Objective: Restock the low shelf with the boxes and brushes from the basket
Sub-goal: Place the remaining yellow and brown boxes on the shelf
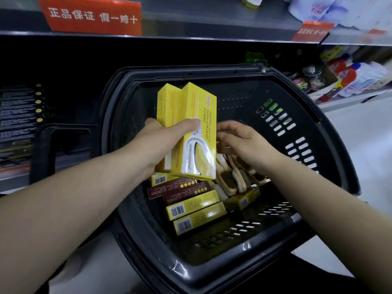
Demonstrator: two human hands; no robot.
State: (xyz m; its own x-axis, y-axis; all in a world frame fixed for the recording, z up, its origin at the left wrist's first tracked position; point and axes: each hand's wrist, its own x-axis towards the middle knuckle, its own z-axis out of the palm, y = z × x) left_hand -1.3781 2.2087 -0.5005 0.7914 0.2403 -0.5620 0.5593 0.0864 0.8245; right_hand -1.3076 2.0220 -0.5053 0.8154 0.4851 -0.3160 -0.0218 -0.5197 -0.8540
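Observation:
My left hand [161, 141] grips two yellow boxes [197, 115] side by side, held upright above the black basket [331, 149]. Beside them my right hand [239, 141] reaches down with loosely spread fingers, just right of the boxes' edge; whether it touches them I cannot tell. Beneath it lie several wooden brushes [231, 177]. Yellow boxes [195, 209] and brown boxes [176, 188] with barcodes lie stacked in the basket's bottom. The low shelf [14, 172] is on the left, dark, with a row of dark boxes [19, 115] standing on it.
An upper shelf edge carries red signs [91, 15] with white characters. Bottles and packets [352, 79] stand on a shelf at the far right. The basket's handle [53, 149] sticks out to the left. Pale floor shows at right and below.

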